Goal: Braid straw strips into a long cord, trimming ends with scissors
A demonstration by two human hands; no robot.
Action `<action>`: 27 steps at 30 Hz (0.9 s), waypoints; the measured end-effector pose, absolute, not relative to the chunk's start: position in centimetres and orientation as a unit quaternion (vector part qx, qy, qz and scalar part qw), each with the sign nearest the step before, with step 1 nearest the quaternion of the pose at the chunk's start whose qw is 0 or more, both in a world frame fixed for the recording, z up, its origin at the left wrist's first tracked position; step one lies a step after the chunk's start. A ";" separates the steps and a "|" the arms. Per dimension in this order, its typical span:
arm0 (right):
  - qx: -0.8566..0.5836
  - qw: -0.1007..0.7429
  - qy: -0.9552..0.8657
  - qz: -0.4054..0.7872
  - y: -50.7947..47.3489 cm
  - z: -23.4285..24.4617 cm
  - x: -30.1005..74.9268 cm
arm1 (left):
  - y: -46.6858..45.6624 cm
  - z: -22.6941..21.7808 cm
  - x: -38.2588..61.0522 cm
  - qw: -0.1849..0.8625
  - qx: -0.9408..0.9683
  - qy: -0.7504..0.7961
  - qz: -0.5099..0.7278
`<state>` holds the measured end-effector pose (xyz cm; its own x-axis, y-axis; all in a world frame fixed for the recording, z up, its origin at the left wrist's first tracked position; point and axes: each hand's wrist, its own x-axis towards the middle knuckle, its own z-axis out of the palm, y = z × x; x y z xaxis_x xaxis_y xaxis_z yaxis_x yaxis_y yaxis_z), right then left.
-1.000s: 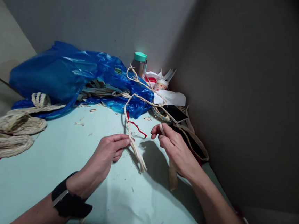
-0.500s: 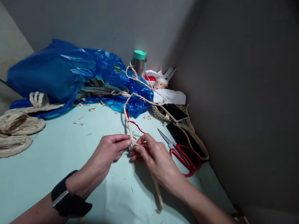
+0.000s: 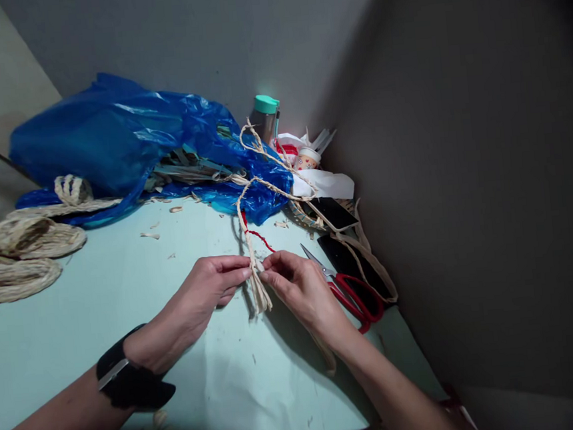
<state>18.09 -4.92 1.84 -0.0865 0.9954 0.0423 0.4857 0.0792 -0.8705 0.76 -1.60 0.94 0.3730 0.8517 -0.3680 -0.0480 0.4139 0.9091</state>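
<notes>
A pale braided straw cord runs down from the blue bag and ends in a tassel of loose strands. My left hand, with a black watch on its wrist, pinches the cord just above the tassel. On the other side my right hand is closed, thumb and fingertips together on a straw strip that trails below the hand toward the wrist. A red string is tied round the cord higher up, its tail reaching toward my right fingers.
Red-handled scissors and a dark phone-like slab lie right of my right hand. A large blue plastic bag spreads along the back. Woven straw slippers sit at left; a bottle and paper cup stand behind.
My right hand has moved slightly up and right, away from the tassel, which now shows fully. The trailing strip has swung right. My left hand keeps its pinch.
</notes>
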 end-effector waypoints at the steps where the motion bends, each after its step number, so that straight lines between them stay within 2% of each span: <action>1: -0.581 0.353 -0.641 0.357 -4.9 1.9 18.0 | -1.6 0.9 0.8 0.703 0.440 0.459 0.317; 14: -0.599 0.364 -0.651 0.291 -4.8 1.9 16.8 | -1.8 0.4 1.0 0.699 0.428 0.468 0.331; 22: -0.545 0.372 -0.700 0.274 -5.5 2.2 16.6 | -2.0 0.7 1.2 0.656 0.408 0.516 0.369; 27: -0.588 0.349 -0.710 0.172 -5.4 2.5 17.6 | -2.2 1.5 1.2 0.645 0.407 0.514 0.393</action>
<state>17.56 -5.36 2.47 -0.0663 0.9540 0.2924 0.7138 0.2501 -0.6542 1.18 -2.20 1.53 0.1632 0.9252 -0.3427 -0.0881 0.3596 0.9289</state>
